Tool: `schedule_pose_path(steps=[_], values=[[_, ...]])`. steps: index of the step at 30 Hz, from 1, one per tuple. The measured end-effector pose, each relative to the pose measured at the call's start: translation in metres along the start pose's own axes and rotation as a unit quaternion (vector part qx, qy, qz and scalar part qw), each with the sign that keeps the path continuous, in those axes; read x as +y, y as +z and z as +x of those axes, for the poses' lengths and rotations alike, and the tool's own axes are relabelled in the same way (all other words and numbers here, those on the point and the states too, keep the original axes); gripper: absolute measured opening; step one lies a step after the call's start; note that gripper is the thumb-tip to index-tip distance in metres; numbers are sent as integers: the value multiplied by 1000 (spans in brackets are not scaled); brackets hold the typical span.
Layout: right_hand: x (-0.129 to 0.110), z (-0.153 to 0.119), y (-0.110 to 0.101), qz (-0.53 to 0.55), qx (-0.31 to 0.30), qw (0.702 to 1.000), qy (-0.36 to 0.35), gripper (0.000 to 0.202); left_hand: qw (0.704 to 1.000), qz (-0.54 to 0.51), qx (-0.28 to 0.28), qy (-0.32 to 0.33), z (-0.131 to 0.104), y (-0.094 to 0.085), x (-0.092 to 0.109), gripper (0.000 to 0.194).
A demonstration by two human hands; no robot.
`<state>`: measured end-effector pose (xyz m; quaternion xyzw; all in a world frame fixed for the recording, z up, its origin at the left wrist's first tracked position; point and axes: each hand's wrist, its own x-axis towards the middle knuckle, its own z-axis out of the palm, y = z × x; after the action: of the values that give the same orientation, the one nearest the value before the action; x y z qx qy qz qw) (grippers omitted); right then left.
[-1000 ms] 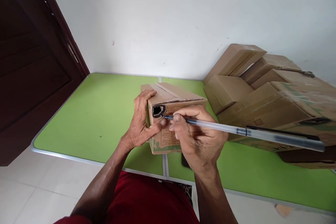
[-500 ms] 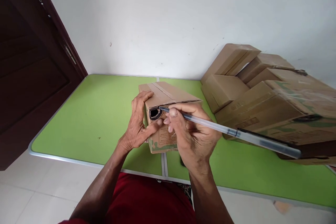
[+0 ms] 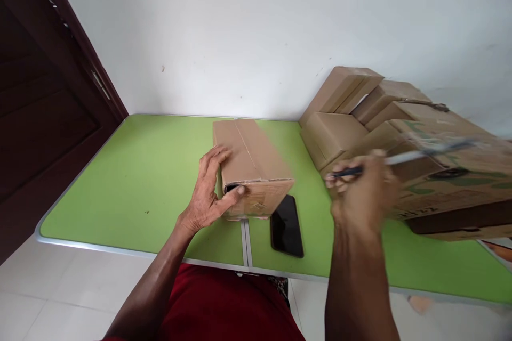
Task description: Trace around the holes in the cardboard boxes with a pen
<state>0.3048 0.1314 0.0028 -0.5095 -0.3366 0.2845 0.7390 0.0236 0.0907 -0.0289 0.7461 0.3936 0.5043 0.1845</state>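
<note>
A: And here's the carton [image 3: 248,152] at the centre of the frame, on the green bench [image 3: 140,181], with the left hand [image 3: 206,200] right on it! How's that grip?

B: Clamped on the near left corner: fingers over the top edge, thumb across the near face by a dark hole [image 3: 231,187]. That looks like a steadying hold, I'd say, bracing two faces at once!

A: And the right hand [image 3: 362,186]?

B: Right of centre, well apart from the carton, in front of the stacked boxes [image 3: 432,122]. Its fingers are together around a pen [image 3: 347,172], dark end pointing left. It's blurred, so the exact pinch I can't tell!

A: What about that phone [image 3: 287,226]?

B: Flat, just below and right of the carton; probably laid there to be within reach, though whether they touch, I can't tell
</note>
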Motion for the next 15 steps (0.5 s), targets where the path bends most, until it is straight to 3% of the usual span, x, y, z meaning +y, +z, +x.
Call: schedule_pose_path(steps=[2, 6, 10, 13, 15], values=[[29, 3, 7, -32, -24, 999, 29, 61, 1000, 17, -4, 2, -2, 7, -3, 66], [69, -11, 32, -39, -132, 986, 98, 63, 999, 24, -26, 13, -3, 13, -9, 71], [80, -17, 41, -13, -174, 975, 136, 63, 995, 1, -96, 0, 2, 9, -31, 115], [79, -14, 42, -7, -184, 973, 137, 67, 987, 46, -154, 3, 13, 8, -55, 151], [74, -14, 43, -12, -192, 973, 125, 67, 983, 69, -168, 3, 22, 7, -60, 164]])
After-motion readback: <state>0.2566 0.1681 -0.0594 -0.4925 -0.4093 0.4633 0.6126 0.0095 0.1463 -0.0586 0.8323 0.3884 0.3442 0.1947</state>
